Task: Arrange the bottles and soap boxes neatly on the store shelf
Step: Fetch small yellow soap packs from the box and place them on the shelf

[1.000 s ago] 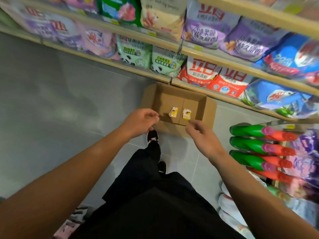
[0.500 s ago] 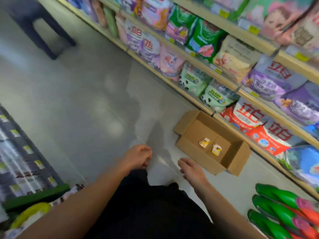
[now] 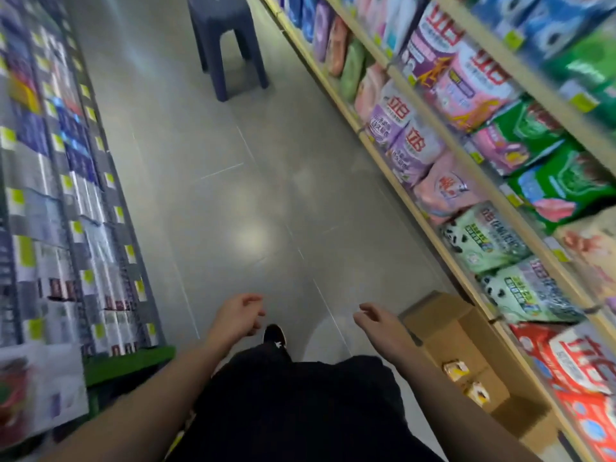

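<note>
Near, both hands hang loosely curled and hold nothing, the left hand [image 3: 237, 315] and right hand [image 3: 376, 320] having drawn back from the box [image 3: 460, 341], which now sits at the near right with two soap boxes [image 3: 465, 378] left inside. The view has swung from the box up the aisle toward the far stool [image 3: 230, 45], so the person seems to be walking off, perhaps for more stock, with the shelf [image 3: 430, 225] on the right.
</note>
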